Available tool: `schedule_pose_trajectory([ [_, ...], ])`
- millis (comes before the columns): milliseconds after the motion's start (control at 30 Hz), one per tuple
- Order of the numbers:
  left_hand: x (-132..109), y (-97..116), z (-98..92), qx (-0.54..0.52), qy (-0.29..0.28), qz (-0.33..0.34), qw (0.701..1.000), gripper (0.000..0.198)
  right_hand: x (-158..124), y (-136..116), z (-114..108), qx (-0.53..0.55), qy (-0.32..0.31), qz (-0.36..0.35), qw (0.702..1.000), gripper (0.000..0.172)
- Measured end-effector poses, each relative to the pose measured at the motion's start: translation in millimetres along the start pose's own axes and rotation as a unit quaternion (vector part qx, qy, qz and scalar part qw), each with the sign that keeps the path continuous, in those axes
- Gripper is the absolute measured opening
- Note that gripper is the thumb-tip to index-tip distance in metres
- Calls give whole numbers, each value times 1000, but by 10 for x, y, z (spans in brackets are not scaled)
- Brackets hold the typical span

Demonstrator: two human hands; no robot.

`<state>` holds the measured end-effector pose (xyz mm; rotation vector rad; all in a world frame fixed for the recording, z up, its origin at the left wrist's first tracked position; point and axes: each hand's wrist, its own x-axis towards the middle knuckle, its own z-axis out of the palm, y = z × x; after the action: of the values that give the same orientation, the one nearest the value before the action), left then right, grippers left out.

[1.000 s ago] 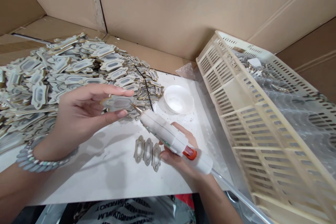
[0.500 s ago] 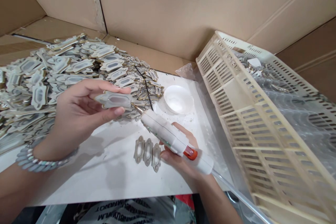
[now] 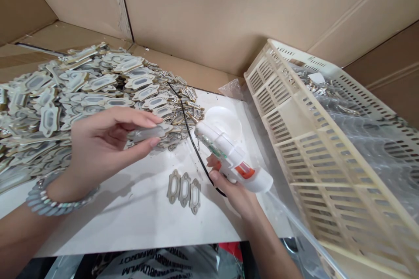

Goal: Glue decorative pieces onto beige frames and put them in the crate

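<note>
The left hand [image 3: 98, 146] pinches a flat plaque [image 3: 147, 133] between thumb and fingers, long axis level, pointing right toward the glue gun [image 3: 231, 157] gripped in the right hand [image 3: 234, 192], nozzle just apart. Beyond the board's [image 3: 131, 218] right edge, a slatted basket [image 3: 294, 130] holds bubble wrap and trinkets; near its far edge, a white dish [image 3: 225, 117].

Heap of flat pieces [image 3: 81, 91] far left on board [image 3: 137, 222], three pieces [image 3: 183, 189] in a row near front edge, small dish [image 3: 225, 120] behind glue gun [image 3: 231, 157], slatted crate [image 3: 327, 148] right, cardboard wall [image 3: 229, 8] behind
</note>
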<state>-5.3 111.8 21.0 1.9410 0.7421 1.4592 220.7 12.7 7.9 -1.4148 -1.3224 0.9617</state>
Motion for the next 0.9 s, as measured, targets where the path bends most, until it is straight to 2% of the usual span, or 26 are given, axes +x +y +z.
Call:
schedule_pose_trajectory([
  [267,16,18,-17,73,-11,56,996,20,-6,22,-13,-5,-19,-26,999,28],
  [433,26,29,-37,100,-9,70,992,18,-6,14,0,16,-11,-9,1000,25],
  [567,26,1,-39,69,14,59,996,21,-19,31,1,66,-8,22,997,20],
  [667,83,-88,-60,68,72,23,995,21,-31,71,-17,91,1,34,995,23],
  [767,240,-256,-136,113,119,-19,986,28,-34,134,-38,118,12,32,992,35],
  [833,391,-389,-211,161,112,-28,980,32,-31,167,-45,144,17,22,989,41],
  [900,550,-506,-277,218,87,-9,972,35,-26,181,-45,159,18,11,987,42],
])
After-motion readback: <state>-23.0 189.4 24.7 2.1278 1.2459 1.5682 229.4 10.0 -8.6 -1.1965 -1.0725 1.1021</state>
